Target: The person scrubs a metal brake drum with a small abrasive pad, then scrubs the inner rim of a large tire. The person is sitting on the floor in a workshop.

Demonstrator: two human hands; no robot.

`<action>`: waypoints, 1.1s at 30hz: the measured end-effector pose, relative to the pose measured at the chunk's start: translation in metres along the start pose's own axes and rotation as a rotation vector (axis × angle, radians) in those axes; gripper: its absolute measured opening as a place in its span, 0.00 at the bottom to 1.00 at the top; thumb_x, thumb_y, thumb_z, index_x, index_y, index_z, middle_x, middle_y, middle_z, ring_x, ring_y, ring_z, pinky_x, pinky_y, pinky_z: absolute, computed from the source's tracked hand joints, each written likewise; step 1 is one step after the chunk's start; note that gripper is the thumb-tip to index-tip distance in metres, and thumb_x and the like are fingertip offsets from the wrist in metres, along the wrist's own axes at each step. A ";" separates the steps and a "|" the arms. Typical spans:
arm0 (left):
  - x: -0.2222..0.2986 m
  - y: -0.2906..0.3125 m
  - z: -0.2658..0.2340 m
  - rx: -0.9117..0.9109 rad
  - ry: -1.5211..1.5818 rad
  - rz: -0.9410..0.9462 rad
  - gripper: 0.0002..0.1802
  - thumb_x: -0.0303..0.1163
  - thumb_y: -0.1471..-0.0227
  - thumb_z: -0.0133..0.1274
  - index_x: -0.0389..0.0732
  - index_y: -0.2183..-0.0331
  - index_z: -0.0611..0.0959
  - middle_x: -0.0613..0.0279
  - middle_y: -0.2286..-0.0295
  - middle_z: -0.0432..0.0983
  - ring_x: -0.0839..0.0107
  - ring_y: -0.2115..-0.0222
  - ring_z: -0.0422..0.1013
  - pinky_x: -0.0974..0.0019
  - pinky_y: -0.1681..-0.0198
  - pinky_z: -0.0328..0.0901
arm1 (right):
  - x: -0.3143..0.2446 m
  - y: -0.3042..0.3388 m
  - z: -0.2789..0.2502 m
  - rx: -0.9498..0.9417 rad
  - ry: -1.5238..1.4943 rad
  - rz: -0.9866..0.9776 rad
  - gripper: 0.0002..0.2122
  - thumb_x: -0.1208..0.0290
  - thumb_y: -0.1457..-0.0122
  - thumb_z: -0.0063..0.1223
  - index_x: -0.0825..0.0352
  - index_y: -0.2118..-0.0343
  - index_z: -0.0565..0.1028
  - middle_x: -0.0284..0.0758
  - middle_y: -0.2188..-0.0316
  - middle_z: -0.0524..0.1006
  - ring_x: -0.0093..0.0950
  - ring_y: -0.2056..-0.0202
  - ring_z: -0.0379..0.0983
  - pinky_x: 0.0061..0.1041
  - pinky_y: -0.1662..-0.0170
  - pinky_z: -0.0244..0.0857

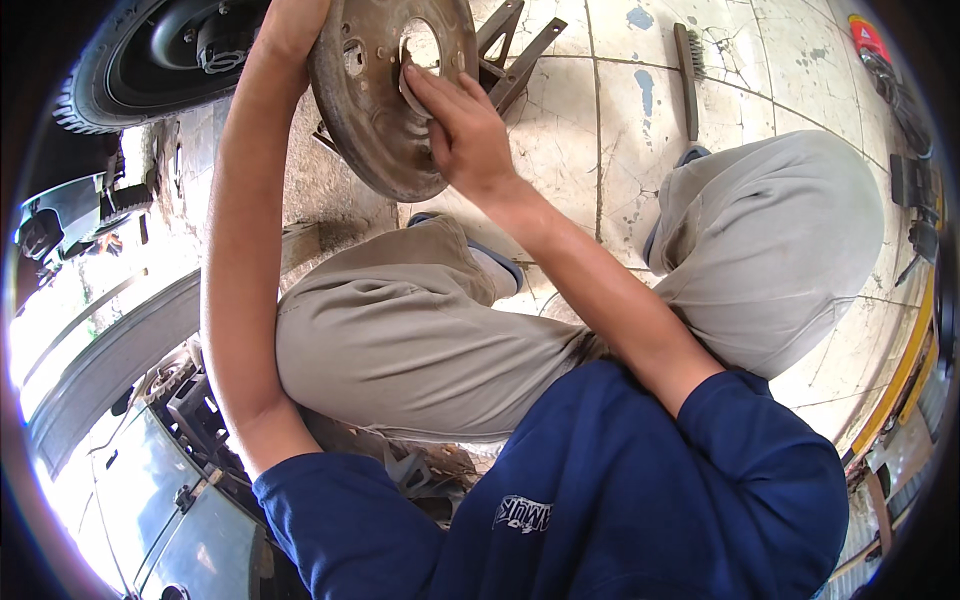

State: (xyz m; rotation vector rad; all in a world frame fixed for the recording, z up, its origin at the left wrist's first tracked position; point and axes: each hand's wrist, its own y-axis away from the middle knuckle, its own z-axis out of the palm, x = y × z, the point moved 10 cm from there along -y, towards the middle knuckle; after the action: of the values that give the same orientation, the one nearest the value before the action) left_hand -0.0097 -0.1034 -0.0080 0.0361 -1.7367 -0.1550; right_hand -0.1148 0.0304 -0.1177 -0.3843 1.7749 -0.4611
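A round, brown, worn metal disc, which looks like a brake backing plate (375,130), stands tilted at the top, with a large central hole and smaller openings. My left hand (296,28) is at its upper left rim and appears to grip it; the fingers are cut off or hidden. Across the plate's face lies my right hand (462,130), its fingers stretched out and their tips at the edge of the central hole. Whether anything thin lies under those fingers cannot be seen. Behind the plate, a dark metal frame (520,70) shows on the right.
A wire brush (687,80) lies on the cracked tile floor (620,150). At the upper left is a wheel with a black tyre (100,85). A red-topped object (868,42) stands at the far right, above a yellow bar (895,385). Vehicle parts (190,410) crowd the lower left.
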 end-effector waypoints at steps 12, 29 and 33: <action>0.005 0.003 0.011 0.012 -0.009 0.039 0.19 0.40 0.33 0.47 0.39 0.49 0.82 0.60 0.57 0.81 0.71 0.57 0.76 0.66 0.52 0.72 | 0.043 0.011 0.002 -0.061 0.124 0.148 0.26 0.82 0.42 0.50 0.61 0.39 0.73 0.41 0.41 0.75 0.38 0.38 0.70 0.50 0.35 0.59; -0.002 -0.005 0.000 0.012 -0.034 0.041 0.19 0.41 0.33 0.47 0.38 0.50 0.81 0.61 0.57 0.81 0.70 0.59 0.77 0.66 0.54 0.72 | 0.006 0.001 0.004 -0.028 -0.050 0.157 0.25 0.82 0.42 0.48 0.64 0.39 0.72 0.41 0.43 0.77 0.39 0.41 0.72 0.49 0.34 0.59; 0.001 -0.001 -0.001 0.032 -0.011 -0.057 0.20 0.41 0.33 0.47 0.38 0.50 0.81 0.60 0.58 0.81 0.70 0.59 0.77 0.66 0.54 0.72 | 0.021 0.004 0.007 -0.051 0.023 0.105 0.24 0.81 0.41 0.50 0.60 0.40 0.74 0.40 0.43 0.78 0.36 0.40 0.72 0.48 0.34 0.58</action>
State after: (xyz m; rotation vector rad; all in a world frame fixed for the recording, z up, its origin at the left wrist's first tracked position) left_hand -0.0085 -0.1043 -0.0069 0.1085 -1.7503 -0.1692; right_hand -0.1132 0.0229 -0.1388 -0.3209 1.8218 -0.3475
